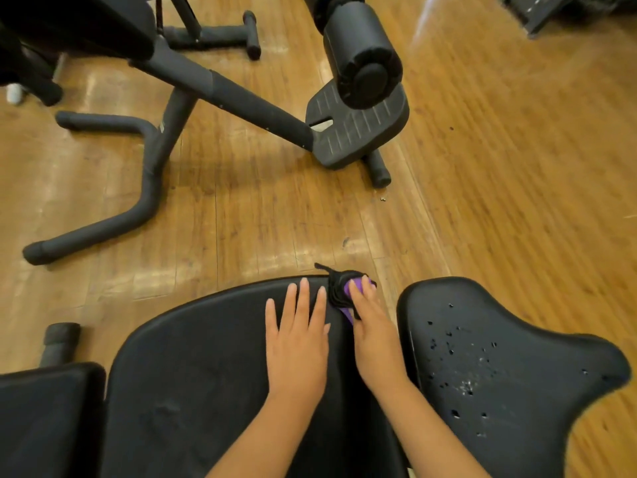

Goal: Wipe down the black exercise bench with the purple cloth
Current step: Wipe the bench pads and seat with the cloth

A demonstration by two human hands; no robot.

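The black exercise bench's wide padded section (193, 367) fills the lower middle of the head view. My left hand (298, 343) lies flat on it near its far edge, fingers spread and holding nothing. My right hand (372, 336) presses the bunched purple cloth (346, 291), which has black edging, onto the pad's far right corner. To the right, a separate black seat pad (499, 367) shows several small tears and white scuffs. Another black pad (44, 419) sits at the lower left.
Wooden floor (499, 167) surrounds the bench. Another black machine stands ahead, with a sloping frame tube (238, 101), a ribbed foot plate (358, 129), a foam roller (365, 53) and curved floor legs (113, 219). A foam-capped leg end (60, 339) lies at the left.
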